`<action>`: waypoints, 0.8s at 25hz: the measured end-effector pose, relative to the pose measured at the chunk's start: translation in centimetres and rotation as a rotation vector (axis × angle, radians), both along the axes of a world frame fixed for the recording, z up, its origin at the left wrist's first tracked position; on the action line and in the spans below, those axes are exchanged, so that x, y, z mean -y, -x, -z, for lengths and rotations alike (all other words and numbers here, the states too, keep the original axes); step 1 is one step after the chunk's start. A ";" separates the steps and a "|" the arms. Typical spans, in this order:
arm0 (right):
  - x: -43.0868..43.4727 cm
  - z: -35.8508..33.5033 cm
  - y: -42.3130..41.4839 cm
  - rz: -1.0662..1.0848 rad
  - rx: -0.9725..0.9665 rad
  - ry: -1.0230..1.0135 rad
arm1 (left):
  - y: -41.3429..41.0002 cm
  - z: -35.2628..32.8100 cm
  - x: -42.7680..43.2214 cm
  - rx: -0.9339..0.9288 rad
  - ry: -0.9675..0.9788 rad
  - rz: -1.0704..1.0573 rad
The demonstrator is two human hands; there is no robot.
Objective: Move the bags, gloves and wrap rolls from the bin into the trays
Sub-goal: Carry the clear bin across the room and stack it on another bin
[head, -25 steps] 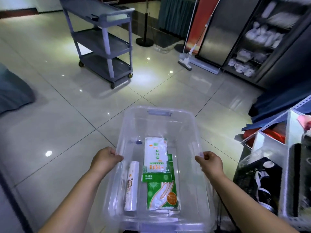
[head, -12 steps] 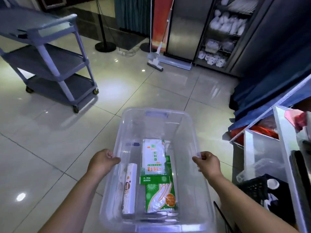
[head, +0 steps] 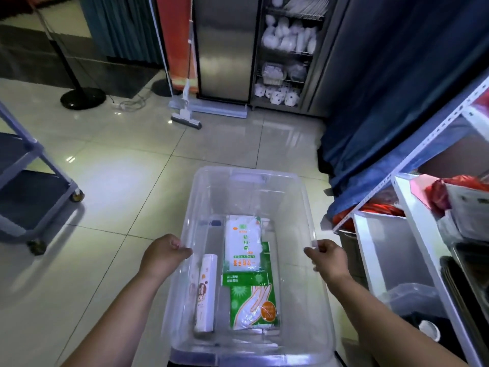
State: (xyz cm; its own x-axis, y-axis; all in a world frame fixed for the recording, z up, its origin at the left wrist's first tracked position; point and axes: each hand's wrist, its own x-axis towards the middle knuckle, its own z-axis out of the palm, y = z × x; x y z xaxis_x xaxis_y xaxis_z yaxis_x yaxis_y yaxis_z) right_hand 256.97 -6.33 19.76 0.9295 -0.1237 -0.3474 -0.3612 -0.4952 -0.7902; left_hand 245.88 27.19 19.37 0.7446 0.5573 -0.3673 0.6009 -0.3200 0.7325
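I carry a clear plastic bin [head: 251,178] above the tiled floor. My left hand [head: 164,254] grips its left rim and my right hand [head: 328,256] grips its right rim. On the bin's bottom lie a white wrap roll [head: 205,292] at the left, a white pack of bags [head: 243,243] in the middle and a green pack of gloves [head: 252,300] nearer to me, partly under the white pack.
A white metal shelf rack [head: 423,226] stands at the right with a white tray [head: 381,250], red bags and dark items. A grey trolley [head: 31,186] is at the left. A mop [head: 185,117] and a steel cabinet [head: 285,54] stand ahead, a blue curtain beside them.
The view has swung right with the bin in both hands: the trolley slid off to the left and the shelf rack and cabinet came closer. The grip on the bin is unchanged.
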 end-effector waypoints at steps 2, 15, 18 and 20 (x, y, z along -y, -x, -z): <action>-0.3 0.6 -3.4 0.094 -0.007 0.003 | -6.8 0.4 -1.1 0.004 0.014 0.104; 4.6 6.0 -17.8 0.708 -0.109 -0.014 | -40.7 4.8 5.0 -0.165 0.075 0.667; 8.4 9.5 -21.4 0.718 -0.168 -0.011 | -45.5 8.1 9.2 -0.247 0.118 0.702; 10.9 12.7 -24.3 0.697 -0.210 0.005 | -48.6 11.5 11.7 -0.292 0.118 0.715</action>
